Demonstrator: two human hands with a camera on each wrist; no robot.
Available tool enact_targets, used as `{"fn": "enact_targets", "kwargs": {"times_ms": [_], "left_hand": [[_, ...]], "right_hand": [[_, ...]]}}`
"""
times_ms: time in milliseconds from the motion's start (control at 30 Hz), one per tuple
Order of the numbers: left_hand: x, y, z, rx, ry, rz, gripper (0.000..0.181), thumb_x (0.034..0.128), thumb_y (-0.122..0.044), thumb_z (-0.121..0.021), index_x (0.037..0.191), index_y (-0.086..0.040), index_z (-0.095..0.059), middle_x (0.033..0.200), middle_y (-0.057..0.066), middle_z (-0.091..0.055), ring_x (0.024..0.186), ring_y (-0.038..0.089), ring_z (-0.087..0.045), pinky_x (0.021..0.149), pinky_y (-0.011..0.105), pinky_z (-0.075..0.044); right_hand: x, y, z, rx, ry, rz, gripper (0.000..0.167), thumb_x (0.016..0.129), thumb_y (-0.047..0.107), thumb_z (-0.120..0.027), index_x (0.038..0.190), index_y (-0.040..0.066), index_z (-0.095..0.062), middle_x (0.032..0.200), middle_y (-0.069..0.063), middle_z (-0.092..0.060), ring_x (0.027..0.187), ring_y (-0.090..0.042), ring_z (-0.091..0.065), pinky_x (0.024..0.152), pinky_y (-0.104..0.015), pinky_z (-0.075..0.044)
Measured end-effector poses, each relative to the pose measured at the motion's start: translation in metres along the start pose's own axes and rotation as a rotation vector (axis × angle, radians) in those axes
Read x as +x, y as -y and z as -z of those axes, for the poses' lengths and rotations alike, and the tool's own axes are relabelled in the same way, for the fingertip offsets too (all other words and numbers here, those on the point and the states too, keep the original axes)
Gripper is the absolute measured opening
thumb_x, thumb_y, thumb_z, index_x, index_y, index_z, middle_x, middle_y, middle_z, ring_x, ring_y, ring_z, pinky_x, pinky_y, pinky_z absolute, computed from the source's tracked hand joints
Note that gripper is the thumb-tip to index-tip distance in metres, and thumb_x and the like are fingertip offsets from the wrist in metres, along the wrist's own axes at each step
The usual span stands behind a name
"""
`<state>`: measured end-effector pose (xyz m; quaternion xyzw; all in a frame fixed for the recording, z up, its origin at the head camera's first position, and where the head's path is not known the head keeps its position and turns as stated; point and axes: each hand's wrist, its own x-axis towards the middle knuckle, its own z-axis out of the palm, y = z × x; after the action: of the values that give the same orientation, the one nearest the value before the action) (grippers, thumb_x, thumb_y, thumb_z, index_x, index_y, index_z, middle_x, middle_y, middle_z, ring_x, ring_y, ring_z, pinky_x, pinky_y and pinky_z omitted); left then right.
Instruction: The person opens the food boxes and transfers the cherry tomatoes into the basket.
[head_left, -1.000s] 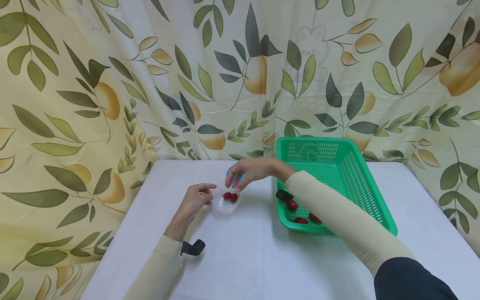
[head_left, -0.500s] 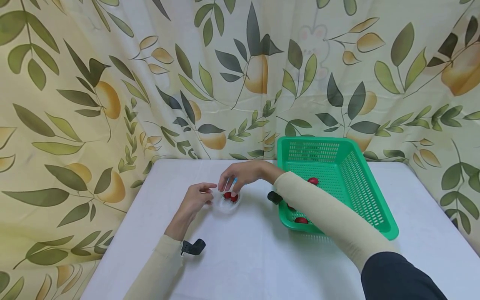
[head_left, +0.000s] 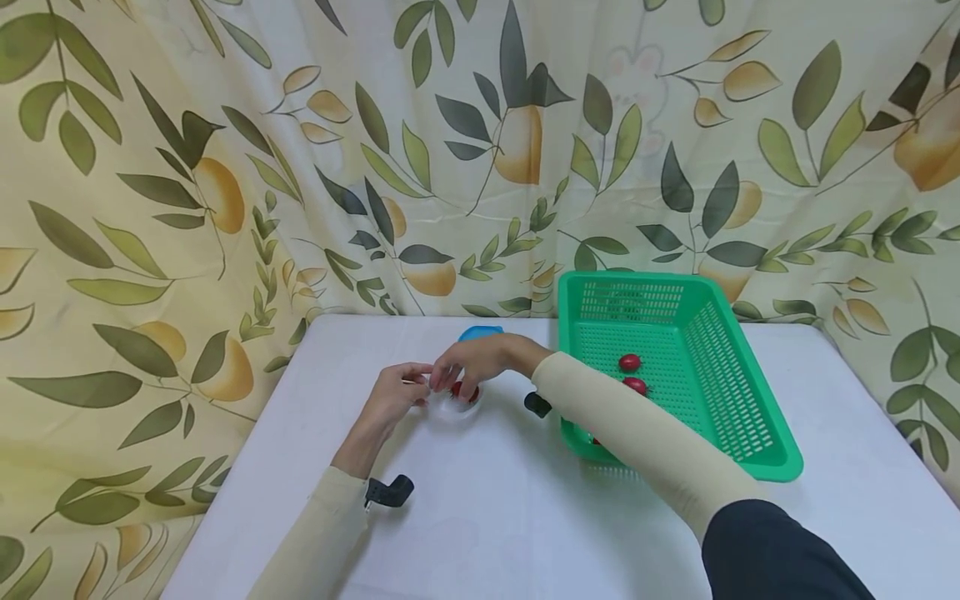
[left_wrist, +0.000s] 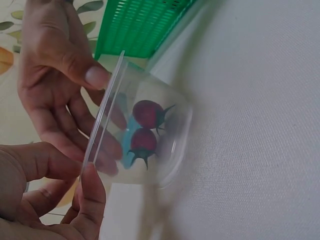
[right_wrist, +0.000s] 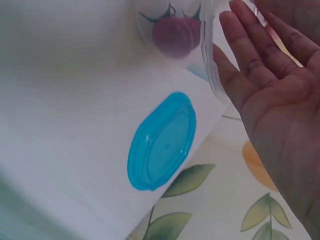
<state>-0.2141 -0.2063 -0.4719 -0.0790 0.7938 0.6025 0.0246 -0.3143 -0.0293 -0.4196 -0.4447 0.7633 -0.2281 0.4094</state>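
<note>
My left hand (head_left: 390, 392) pinches the rim of a small clear plastic container (left_wrist: 172, 162) between thumb and fingers. Inside the container lie two red cherry tomatoes (left_wrist: 148, 114) with green stems. Over its mouth is my right hand (head_left: 480, 360), fingers loosely extended downward. In the left wrist view the right thumb touches the rim, and its other fingertips show through the clear plastic. The right wrist view has that palm (right_wrist: 280, 107) facing the camera, holding nothing visible. From the head view, the right fingers partly cover the tomatoes.
A blue lid (right_wrist: 162, 142) lies on the white table behind the right hand. To the right stands a green slotted basket (head_left: 738, 358) with several cherry tomatoes (head_left: 630, 362), some hidden by the right sleeve (head_left: 637, 425). A patterned curtain (head_left: 480, 225) hangs behind the table.
My right hand has moved left and slightly down over the container, and the right arm has swung left, uncovering tomatoes in the basket. The left hand keeps its hold on the rim.
</note>
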Motion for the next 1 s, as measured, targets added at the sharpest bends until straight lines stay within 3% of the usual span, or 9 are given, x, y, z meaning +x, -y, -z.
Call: {"fn": "enact_targets", "kwargs": {"times_ms": [233, 500, 833, 1000], "left_hand": [[0.0, -0.002, -0.001, 0.0, 0.007, 0.012, 0.036, 0.086, 0.01, -0.06, 0.12, 0.003, -0.071, 0.097, 0.011, -0.054, 0.079, 0.017, -0.056, 0.066, 0.026, -0.056], [0.0, 0.0, -0.001, 0.002, 0.009, 0.025, 0.035, 0.0864, 0.009, -0.062, 0.119, 0.002, -0.072, 0.097, 0.01, -0.055, 0.081, 0.019, -0.056, 0.068, 0.026, -0.055], [-0.001, -0.001, 0.0, -0.001, 0.0, 0.021, 0.037, 0.0846, 0.011, -0.062, 0.12, 0.002, -0.071, 0.095, 0.01, -0.054, 0.076, 0.018, -0.056, 0.066, 0.026, -0.055], [-0.001, -0.001, 0.001, -0.006, -0.001, 0.019, 0.036, 0.0854, 0.01, -0.062, 0.119, 0.001, -0.072, 0.095, 0.009, -0.053, 0.077, 0.018, -0.055, 0.067, 0.025, -0.055]], "right_hand": [[0.006, -0.003, -0.007, 0.005, 0.03, -0.003, 0.045, 0.09, -0.006, -0.069, 0.134, 0.004, -0.062, 0.139, -0.012, -0.061, 0.131, -0.028, -0.054, 0.107, -0.039, -0.049], [0.006, -0.004, -0.009, 0.011, -0.01, 0.019, 0.043, 0.089, -0.009, -0.067, 0.13, 0.003, -0.065, 0.135, -0.013, -0.062, 0.124, -0.033, -0.055, 0.1, -0.036, -0.051], [0.006, -0.003, -0.011, 0.002, -0.058, 0.023, 0.034, 0.09, -0.009, -0.067, 0.121, 0.005, -0.07, 0.126, -0.004, -0.067, 0.121, -0.023, -0.06, 0.099, -0.036, -0.055], [0.007, -0.002, -0.012, -0.058, -0.061, -0.039, 0.033, 0.089, -0.006, -0.07, 0.117, 0.011, -0.072, 0.124, 0.001, -0.068, 0.121, -0.021, -0.059, 0.095, -0.034, -0.057]]}}
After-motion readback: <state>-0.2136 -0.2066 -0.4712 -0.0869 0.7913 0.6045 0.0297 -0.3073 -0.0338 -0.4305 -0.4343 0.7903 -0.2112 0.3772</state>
